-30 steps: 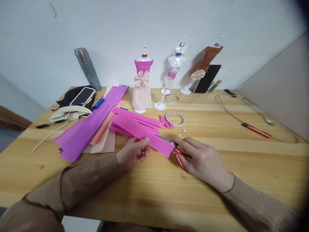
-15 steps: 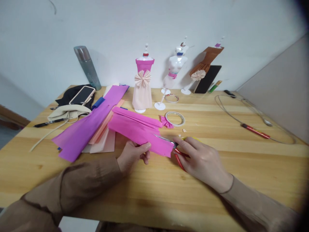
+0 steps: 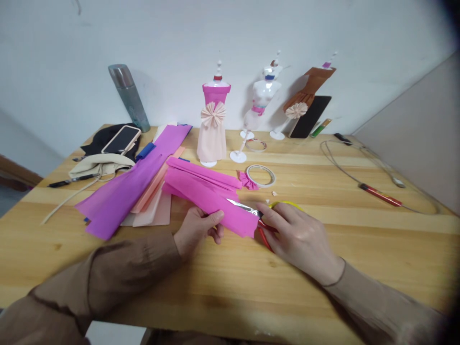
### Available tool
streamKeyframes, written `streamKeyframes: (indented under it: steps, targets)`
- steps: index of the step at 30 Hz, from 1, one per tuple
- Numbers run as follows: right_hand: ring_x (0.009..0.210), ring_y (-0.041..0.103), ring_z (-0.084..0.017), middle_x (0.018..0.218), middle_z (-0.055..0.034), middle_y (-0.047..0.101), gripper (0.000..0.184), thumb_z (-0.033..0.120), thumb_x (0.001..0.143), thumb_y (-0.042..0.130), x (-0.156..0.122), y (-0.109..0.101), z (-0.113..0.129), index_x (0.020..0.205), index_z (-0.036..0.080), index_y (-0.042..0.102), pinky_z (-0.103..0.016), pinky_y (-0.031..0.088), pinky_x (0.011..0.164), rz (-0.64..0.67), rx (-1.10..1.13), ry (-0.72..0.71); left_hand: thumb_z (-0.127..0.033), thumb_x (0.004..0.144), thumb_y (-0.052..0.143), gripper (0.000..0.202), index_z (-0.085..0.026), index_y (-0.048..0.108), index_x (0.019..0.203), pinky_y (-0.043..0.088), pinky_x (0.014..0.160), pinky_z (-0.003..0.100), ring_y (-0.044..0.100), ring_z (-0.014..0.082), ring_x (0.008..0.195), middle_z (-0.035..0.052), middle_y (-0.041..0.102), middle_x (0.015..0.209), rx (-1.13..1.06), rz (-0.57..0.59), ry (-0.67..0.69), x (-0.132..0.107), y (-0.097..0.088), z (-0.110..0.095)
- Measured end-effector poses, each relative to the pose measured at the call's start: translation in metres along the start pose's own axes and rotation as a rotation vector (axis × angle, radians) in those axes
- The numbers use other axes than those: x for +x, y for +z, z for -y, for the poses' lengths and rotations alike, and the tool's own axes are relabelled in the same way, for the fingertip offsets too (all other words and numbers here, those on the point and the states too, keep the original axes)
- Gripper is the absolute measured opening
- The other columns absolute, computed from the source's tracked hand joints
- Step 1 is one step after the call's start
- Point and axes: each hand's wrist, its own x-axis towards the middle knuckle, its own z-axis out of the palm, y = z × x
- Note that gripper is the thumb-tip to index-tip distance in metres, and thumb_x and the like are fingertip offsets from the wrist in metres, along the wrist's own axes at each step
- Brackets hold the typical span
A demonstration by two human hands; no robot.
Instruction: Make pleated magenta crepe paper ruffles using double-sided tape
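Note:
Between thumb and fingers, my left hand (image 3: pixel 201 226) pinches the lower edge of a bright pink crepe paper strip (image 3: pixel 233 218). My right hand (image 3: pixel 302 237) is closed around the red handles of a pair of scissors (image 3: pixel 265 232). The blades lie along the strip's upper edge near its right end, one of them showing above the paper; the other is hidden. Behind the strip lies more folded pink crepe paper (image 3: pixel 204 173). A small ruffled pink piece (image 3: pixel 247 180) sits beside a roll of tape (image 3: pixel 275 176). Something yellow (image 3: pixel 287 204) shows behind my right hand.
Mini dress forms stand along the wall, one in a pink dress (image 3: pixel 212 143), one bare (image 3: pixel 266 93), one in brown (image 3: pixel 312 86). Purple crepe paper (image 3: pixel 129 191), a phone (image 3: pixel 121 140) and a leaning bottle (image 3: pixel 129 98) are left. A red tool with a cord (image 3: pixel 380 195) lies right.
The scissors and my right hand have shifted slightly left, and more of the upper blade shows above the strip. My left hand keeps its pinch in nearly the same place.

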Motion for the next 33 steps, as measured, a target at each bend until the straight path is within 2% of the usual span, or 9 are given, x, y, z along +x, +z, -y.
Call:
streamKeyframes:
  steps: [15,25,27,29,31,33]
  targets:
    - [0.061,0.054,-0.016,0.072,-0.0045,0.062,0.023,0.021,0.089,0.052,0.000,0.001,-0.001,0.106,0.012,0.066,-0.028,0.038,0.056,-0.021,0.017,-0.040,-0.050,0.061,0.078,0.044,-0.011,0.058,0.057,0.037,0.036,0.020,0.047,0.0077,0.039,0.0011,0.056,0.047,0.049,0.014,-0.004,-0.001,0.001,-0.002]
    - [0.062,0.053,-0.016,0.072,-0.0037,0.060,0.023,0.022,0.090,0.052,0.000,0.002,-0.002,0.105,0.014,0.067,-0.027,0.037,0.056,-0.024,-0.006,-0.024,-0.053,0.060,0.079,0.048,-0.010,0.061,0.071,0.042,0.036,0.020,0.052,0.0099,0.042,0.0015,0.058,0.054,-0.011,0.072,-0.028,-0.001,-0.002,-0.004]
    - [0.062,0.053,-0.015,0.072,-0.0043,0.060,0.024,0.022,0.090,0.052,0.000,0.004,-0.005,0.106,0.013,0.067,-0.027,0.037,0.056,-0.040,-0.015,-0.031,-0.061,0.060,0.076,0.056,-0.009,0.063,0.075,0.044,0.036,0.022,0.055,0.0111,0.043,0.0048,0.063,0.063,-0.003,0.109,-0.073,-0.001,-0.002,-0.006]
    - [0.063,0.053,-0.016,0.073,-0.0049,0.061,0.024,0.021,0.090,0.052,0.000,0.005,-0.010,0.107,0.012,0.068,-0.027,0.037,0.056,-0.063,-0.038,-0.041,-0.074,0.059,0.067,0.068,-0.008,0.064,0.071,0.045,0.037,0.023,0.058,0.0127,0.044,0.0092,0.066,0.070,0.042,0.142,-0.178,-0.002,-0.002,-0.009]
    - [0.064,0.052,-0.016,0.073,-0.0054,0.061,0.023,0.020,0.089,0.054,0.000,0.007,-0.016,0.105,0.012,0.068,-0.027,0.037,0.056,-0.095,-0.075,-0.055,-0.088,0.060,0.048,0.081,-0.008,0.063,0.059,0.041,0.034,0.023,0.056,0.0128,0.040,0.0118,0.065,0.066,0.151,0.197,-0.317,-0.004,-0.002,-0.017]
    - [0.064,0.052,-0.016,0.073,-0.0057,0.061,0.023,0.019,0.088,0.056,0.001,0.008,-0.023,0.105,0.012,0.069,-0.027,0.036,0.056,-0.132,-0.111,-0.082,-0.091,0.063,0.033,0.085,-0.012,0.055,0.044,0.032,0.030,0.021,0.050,0.0104,0.034,0.0113,0.061,0.055,0.322,0.308,-0.414,-0.009,-0.001,-0.032]
